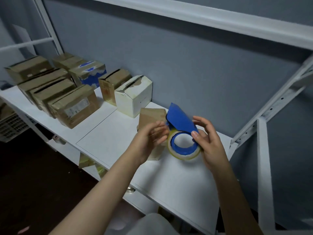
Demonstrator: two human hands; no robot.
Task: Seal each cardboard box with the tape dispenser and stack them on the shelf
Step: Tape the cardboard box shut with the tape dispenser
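Head view. Your right hand [209, 143] grips the blue tape dispenser [181, 122], thumb on its shell, fingers curled behind the roll. Your left hand [149, 139] sits just left of it, fingers bent toward the tape end; it is blurred, so cannot tell if they pinch tape. The small brown box [150, 116] stands on the shelf [105, 138] just behind the dispenser, likely next for sealing. The white box [133, 97], further left, has a gapped top, probably unsealed. The brown boxes [55, 92] far left sit grouped. Most sealing looks ahead. No contents visible.
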